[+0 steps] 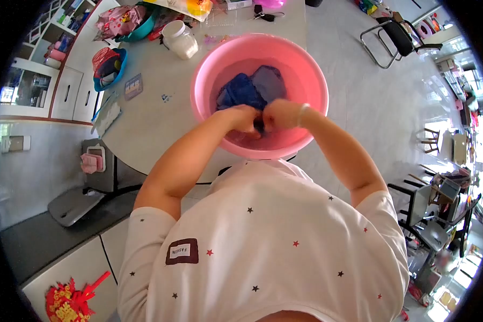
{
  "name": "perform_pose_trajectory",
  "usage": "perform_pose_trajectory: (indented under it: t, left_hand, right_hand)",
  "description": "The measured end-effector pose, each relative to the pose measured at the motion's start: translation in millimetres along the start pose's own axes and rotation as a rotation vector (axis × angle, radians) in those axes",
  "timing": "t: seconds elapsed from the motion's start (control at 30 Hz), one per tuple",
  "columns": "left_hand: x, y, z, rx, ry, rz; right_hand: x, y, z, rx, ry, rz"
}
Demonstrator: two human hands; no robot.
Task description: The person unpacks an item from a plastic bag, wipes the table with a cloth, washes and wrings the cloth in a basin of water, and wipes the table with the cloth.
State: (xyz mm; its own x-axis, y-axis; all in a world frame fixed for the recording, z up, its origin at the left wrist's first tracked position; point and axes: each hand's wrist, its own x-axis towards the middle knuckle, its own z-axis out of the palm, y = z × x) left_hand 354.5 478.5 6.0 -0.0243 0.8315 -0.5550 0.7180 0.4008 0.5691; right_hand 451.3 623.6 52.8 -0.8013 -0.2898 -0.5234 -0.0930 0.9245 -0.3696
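Observation:
A large pink basin [312,70] stands at the table's edge in front of me. Dark blue cloth [236,92], with a greyer blue part on the right, lies bunched in water inside it. My left hand [242,119] is closed on a dark fold of this cloth near the basin's front side. Close beside it, my right hand [282,114] is also closed on the cloth and wears a pale bracelet. Both hands are slightly blurred, and the fold between them is mostly hidden by the fingers.
Left of the basin, the table [161,129] bears a white-lidded jar [180,39], a blue basket [111,70] of small items and a teal bowl [139,29]. Keys [265,14] lie beyond the basin. A black chair [397,37] stands on the floor at the upper right.

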Motion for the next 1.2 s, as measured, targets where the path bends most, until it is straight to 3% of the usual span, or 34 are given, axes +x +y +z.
perform_pose_trajectory:
  t: [0.07, 0.1, 0.13, 0.17, 0.23, 0.3, 0.33, 0.43, 0.47, 0.5, 0.57, 0.63, 0.7, 0.73, 0.83, 0.87, 0.97, 1.0, 1.1, 1.2]
  left_hand:
    - [6, -16, -2, -0.354, 0.320, 0.412]
    - [-16, 16, -17, -0.860, 0.193, 0.305]
    - [-15, 15, -20, -0.862, 0.405, 0.354]
    - [-13, 15, -21, -0.878, 0.489, 0.343]
    - [-5, 13, -22, -0.934, 0.629, 0.314]
    - [11, 2, -17, -1.056, 0.723, 0.273]
    - [17, -3, -15, -1.134, 0.755, 0.253]
    - [-6, 25, -23, -0.853, 1.121, 0.061]
    - [-25, 45, -31, -0.803, 1.110, -0.006]
    - [-21, 44, -29, -0.759, 1.065, 0.064]
    - [-3, 44, -21, -0.673, 0.981, 0.193]
    - [-7, 59, -17, -0.860, 0.857, 0.381]
    - [-13, 72, -11, -1.265, 0.713, 0.439]
    - [-8, 68, -6, -1.380, 0.705, 0.454]
    - [7, 60, 1, -1.710, 0.999, 0.236]
    - [12, 57, 2, -1.619, 1.038, 0.110]
    - [10, 54, 5, -1.740, 1.036, 0.071]
    - [10, 57, 6, -1.917, 0.988, 0.185]
    - [-2, 47, 6, -1.951, 0.667, 0.315]
    - [13, 51, 4, -2.226, 0.601, 0.394]
  right_hand:
    - [-19, 6, -23, 0.316, 0.385, -0.089]
    - [-28, 7, -36, 0.570, 0.534, -0.117]
    - [-40, 2, -47, 0.832, 0.675, -0.175]
    - [-50, -6, -56, 1.097, 0.811, -0.230]
    - [-60, -16, -65, 1.594, 1.013, -0.550]
    - [-57, 17, -56, 1.970, 0.949, -0.927]
    - [-54, 19, -52, 2.097, 1.088, -0.836]
    - [-24, 77, 1, 2.420, 1.133, -0.248]
    - [-23, 60, 6, 2.308, 1.090, 0.150]
    - [-22, 34, 11, 2.152, 1.027, 0.521]
    - [-13, 19, 24, 2.357, 0.528, 0.648]
    - [-3, 2, 36, 2.414, 0.391, 0.031]
    - [12, 15, 51, 2.416, 0.497, -0.055]
    - [12, 13, 48, 2.412, 0.489, -0.050]
    - [19, 2, 41, 2.436, 0.599, 0.025]
    - [21, -1, 39, 2.446, 0.664, 0.065]
    - [28, -3, 38, 2.389, 0.780, 0.073]
    - [31, -3, 37, 2.216, 0.968, 0.117]
    - [32, -4, 30, 1.599, 1.300, 0.215]
    - [30, -7, 18, 0.970, 1.384, 0.335]
